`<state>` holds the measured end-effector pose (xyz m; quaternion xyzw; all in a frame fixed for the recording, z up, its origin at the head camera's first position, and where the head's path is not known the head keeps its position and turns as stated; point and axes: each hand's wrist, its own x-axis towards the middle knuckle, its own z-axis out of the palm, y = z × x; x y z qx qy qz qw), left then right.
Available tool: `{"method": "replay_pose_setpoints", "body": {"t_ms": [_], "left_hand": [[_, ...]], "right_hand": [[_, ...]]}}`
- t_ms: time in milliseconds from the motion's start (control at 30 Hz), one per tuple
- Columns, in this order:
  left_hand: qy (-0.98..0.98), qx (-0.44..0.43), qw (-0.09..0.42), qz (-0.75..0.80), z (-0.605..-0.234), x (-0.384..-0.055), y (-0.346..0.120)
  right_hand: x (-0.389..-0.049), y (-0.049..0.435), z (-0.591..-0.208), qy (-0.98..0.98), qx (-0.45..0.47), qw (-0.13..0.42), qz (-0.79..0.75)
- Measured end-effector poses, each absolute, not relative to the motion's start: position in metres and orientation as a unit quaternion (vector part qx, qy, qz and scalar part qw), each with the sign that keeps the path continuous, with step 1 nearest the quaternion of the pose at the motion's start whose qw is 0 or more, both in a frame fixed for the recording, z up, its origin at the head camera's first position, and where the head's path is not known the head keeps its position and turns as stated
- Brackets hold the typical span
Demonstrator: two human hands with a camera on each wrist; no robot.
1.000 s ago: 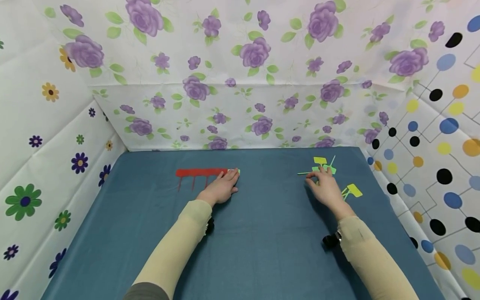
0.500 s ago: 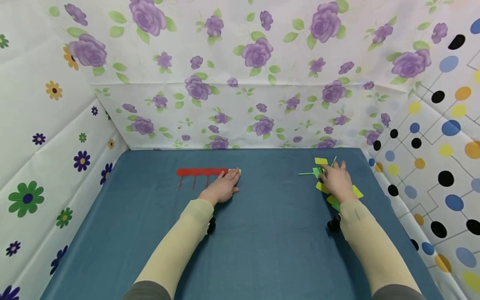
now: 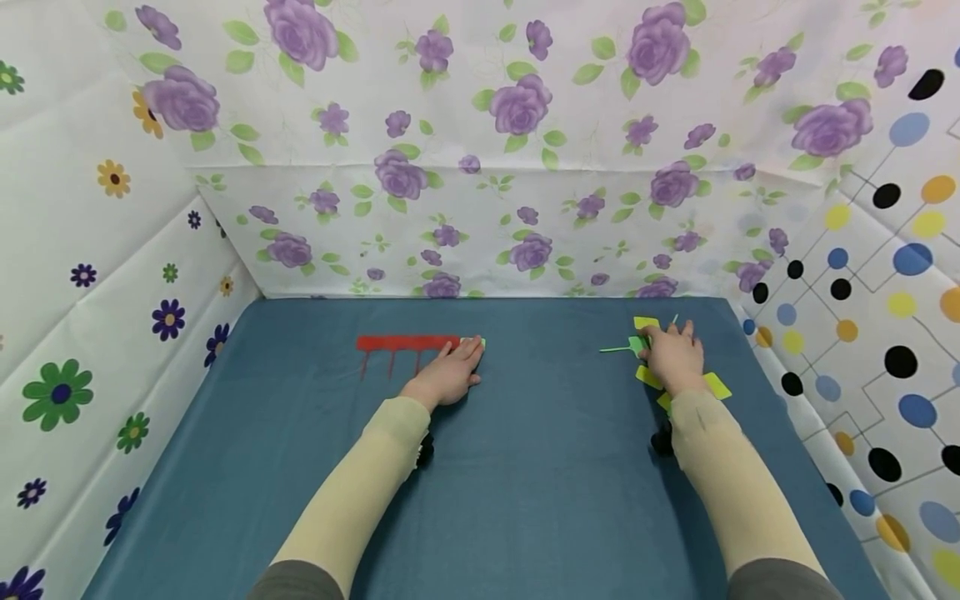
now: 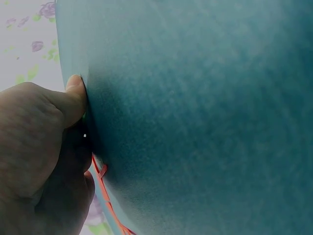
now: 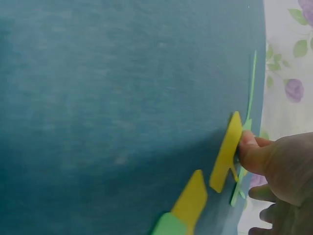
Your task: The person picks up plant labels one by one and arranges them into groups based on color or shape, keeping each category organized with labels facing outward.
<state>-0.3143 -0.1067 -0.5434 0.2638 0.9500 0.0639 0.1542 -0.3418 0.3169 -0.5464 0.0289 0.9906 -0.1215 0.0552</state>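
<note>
A row of red cable ties with flat tags (image 3: pixel 397 342) lies on the blue cloth, thin tails toward me. My left hand (image 3: pixel 447 372) rests flat on the row's right end, fingers straight. A green tag (image 3: pixel 482 343) peeks out at its fingertips. In the left wrist view the red ties (image 4: pixel 110 205) appear edge-on beside the hand. My right hand (image 3: pixel 675 358) reaches into a loose heap of yellow and green tagged ties. Its thumb and index finger pinch a green cable tie (image 5: pixel 247 125), the other fingers held away. Right beside the thumb lies a yellow tag (image 5: pixel 226 152).
Around the right hand lie yellow tags (image 3: pixel 647 377), one (image 3: pixel 717 385) farther right. A yellow tag (image 5: pixel 193 196) overlaps a green one (image 5: pixel 168 225) near the right wrist. Patterned cloth walls (image 3: pixel 480 225) enclose the table's back and sides.
My right hand has shifted right and slightly away across the heap, uncovering yellow tags beneath it. In the last half second it hardly moves. My left hand has stayed on the row.
</note>
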Motion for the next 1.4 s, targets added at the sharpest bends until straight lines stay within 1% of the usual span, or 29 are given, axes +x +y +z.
{"method": "replay_pose_setpoints", "body": {"t_ms": [67, 233, 333, 700, 967, 1233, 1400], "left_hand": [[0.950, 0.263, 0.154, 0.063, -0.543, -0.314, -0.106], [0.951, 0.261, 0.155, 0.062, -0.542, -0.314, -0.105], [0.951, 0.259, 0.155, 0.060, -0.542, -0.314, -0.105], [0.950, 0.260, 0.160, 0.067, -0.540, -0.314, -0.104], [0.950, 0.256, 0.164, 0.076, -0.540, -0.311, -0.104], [0.951, 0.253, 0.164, 0.071, -0.544, -0.313, -0.105], [0.952, 0.250, 0.161, 0.075, -0.545, -0.313, -0.106]], "right_hand": [[-0.343, 0.317, -0.544, 0.990, 0.029, 0.065, -0.125], [-0.352, 0.320, -0.535, 0.984, 0.029, 0.122, -0.128], [-0.357, 0.320, -0.532, 0.980, 0.029, 0.142, -0.134], [-0.371, 0.316, -0.526, 0.978, 0.059, 0.149, -0.130], [-0.368, 0.320, -0.527, 0.979, 0.051, 0.158, -0.120], [-0.355, 0.325, -0.528, 0.982, 0.041, 0.131, -0.128], [-0.349, 0.327, -0.532, 0.982, 0.056, 0.109, -0.146]]}}
